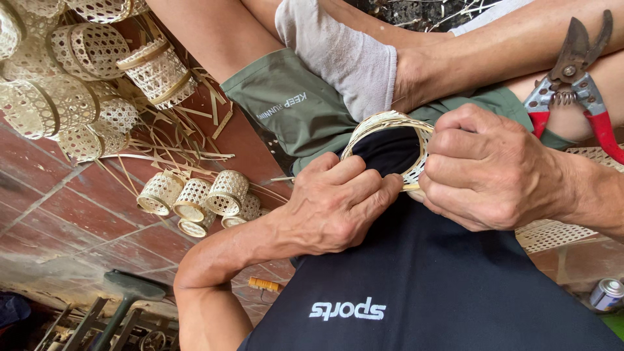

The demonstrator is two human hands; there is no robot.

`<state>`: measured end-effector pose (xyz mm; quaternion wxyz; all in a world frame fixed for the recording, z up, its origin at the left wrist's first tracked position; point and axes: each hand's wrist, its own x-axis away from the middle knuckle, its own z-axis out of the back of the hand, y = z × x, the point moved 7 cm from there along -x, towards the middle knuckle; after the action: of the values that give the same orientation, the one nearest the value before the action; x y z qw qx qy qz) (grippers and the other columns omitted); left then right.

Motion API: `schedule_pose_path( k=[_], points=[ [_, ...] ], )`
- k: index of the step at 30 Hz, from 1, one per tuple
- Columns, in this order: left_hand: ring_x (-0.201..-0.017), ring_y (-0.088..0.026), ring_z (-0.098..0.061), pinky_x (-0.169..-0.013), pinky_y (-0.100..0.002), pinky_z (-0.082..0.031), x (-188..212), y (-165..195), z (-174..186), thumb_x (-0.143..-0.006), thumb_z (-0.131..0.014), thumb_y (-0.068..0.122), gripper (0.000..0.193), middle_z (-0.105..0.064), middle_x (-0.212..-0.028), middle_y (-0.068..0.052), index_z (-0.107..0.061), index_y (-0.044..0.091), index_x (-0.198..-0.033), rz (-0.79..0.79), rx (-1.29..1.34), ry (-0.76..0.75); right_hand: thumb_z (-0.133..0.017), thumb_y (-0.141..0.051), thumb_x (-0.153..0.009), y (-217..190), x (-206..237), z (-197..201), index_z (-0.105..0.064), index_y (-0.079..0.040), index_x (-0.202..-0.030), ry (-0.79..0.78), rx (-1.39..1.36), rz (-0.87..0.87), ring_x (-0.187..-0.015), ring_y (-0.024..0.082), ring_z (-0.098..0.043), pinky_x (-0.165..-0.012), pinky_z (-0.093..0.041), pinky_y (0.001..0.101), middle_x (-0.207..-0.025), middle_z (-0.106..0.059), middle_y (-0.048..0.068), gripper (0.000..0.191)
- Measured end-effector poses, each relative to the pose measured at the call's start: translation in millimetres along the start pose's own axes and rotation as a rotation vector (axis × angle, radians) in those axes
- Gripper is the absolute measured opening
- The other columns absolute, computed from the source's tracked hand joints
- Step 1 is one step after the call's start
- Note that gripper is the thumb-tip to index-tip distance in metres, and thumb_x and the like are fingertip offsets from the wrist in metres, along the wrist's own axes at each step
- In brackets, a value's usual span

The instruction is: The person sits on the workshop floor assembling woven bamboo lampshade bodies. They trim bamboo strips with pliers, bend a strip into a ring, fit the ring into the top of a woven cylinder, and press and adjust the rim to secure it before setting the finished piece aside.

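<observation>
White lettering on the hem of olive-green shorts, upper middle; more white lettering across a black shirt, bottom centre, upside down to the camera. Small silver can with a blue band at the right edge, partly cut off, label too small to make out.

Woven bamboo ring held over the lap, just above the shirt, between both hands. Round, so no real long axis; opening turned toward the camera, dark cloth showing through it. Lower right of the rim hidden under fingers.

Left hand clenched on the lower edge of the ring, fingertips pinching a thin strip. Right hand curled shut over the right side of the rim, fingers folded tight, thumb out of sight.

Red-handled pruning shears resting on a bare leg at upper right, blades pointing up and right, one handle cut off by the frame edge. Grey cloth draped over a knee, top centre.

Finished woven baskets in a small cluster on the red tile floor, more heaped at upper left among loose bamboo strips. Sheet of open weave below the right wrist, mostly hidden. Dark stand-like object at bottom left, hard to identify.
</observation>
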<state>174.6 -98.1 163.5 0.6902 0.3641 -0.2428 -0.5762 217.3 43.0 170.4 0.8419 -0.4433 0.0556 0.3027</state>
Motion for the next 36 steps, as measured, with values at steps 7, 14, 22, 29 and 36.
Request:
schedule_pose_path(
  k=[7,14,22,29,36],
  points=[
    [-0.081,-0.017,-0.049,-0.068,-0.036,-0.036,-4,-2,3,-0.086,-0.072,0.017,0.034,-0.050,-0.087,0.001,-0.068,0.004,-0.117,0.008,0.045,-0.070,-0.073,-0.007,-0.071,1,-5,-3,-0.054,-0.006,-0.066,-0.100,-0.070,0.046,-0.074,0.023,-0.058,-0.078,-0.049,0.0445,-0.072,-0.052,0.004,0.020],
    [-0.084,-0.018,-0.053,-0.065,-0.036,-0.040,-8,-14,5,-0.093,-0.070,0.017,0.020,-0.056,-0.092,0.001,-0.068,0.005,-0.109,-0.045,0.091,-0.139,-0.070,-0.013,-0.072,13,-14,-10,-0.056,-0.009,-0.068,-0.196,-0.077,0.040,-0.075,0.020,-0.060,-0.087,-0.045,0.0457,-0.071,-0.051,0.001,0.015],
    [-0.087,-0.025,-0.060,-0.072,-0.039,-0.052,-13,-51,10,-0.093,-0.076,0.011,0.029,-0.058,-0.093,-0.005,-0.068,0.004,-0.120,-0.047,0.231,-0.030,-0.073,-0.012,-0.077,23,-15,9,-0.073,-0.002,-0.093,-0.055,0.150,0.043,-0.085,0.020,-0.066,-0.087,-0.045,0.0401,-0.088,-0.068,0.003,0.019],
    [-0.114,-0.026,-0.067,-0.092,-0.035,-0.059,0,-57,18,-0.100,-0.081,0.005,0.033,-0.066,-0.122,-0.008,-0.065,0.004,-0.129,-0.118,0.319,0.133,-0.074,-0.009,-0.076,8,4,9,-0.074,0.003,-0.094,-0.010,0.234,0.076,-0.068,0.017,-0.060,-0.059,-0.044,0.0310,-0.089,-0.068,0.006,0.021],
    [-0.146,-0.025,-0.051,-0.118,-0.037,-0.050,24,-88,-8,-0.105,-0.075,0.015,0.045,-0.047,-0.157,-0.015,-0.058,0.003,-0.145,0.231,0.639,0.303,-0.072,-0.009,-0.075,-16,11,4,-0.074,0.003,-0.094,-0.041,0.417,0.038,-0.064,0.013,-0.058,-0.054,-0.040,0.0264,-0.090,-0.067,0.007,0.023]
  ],
)
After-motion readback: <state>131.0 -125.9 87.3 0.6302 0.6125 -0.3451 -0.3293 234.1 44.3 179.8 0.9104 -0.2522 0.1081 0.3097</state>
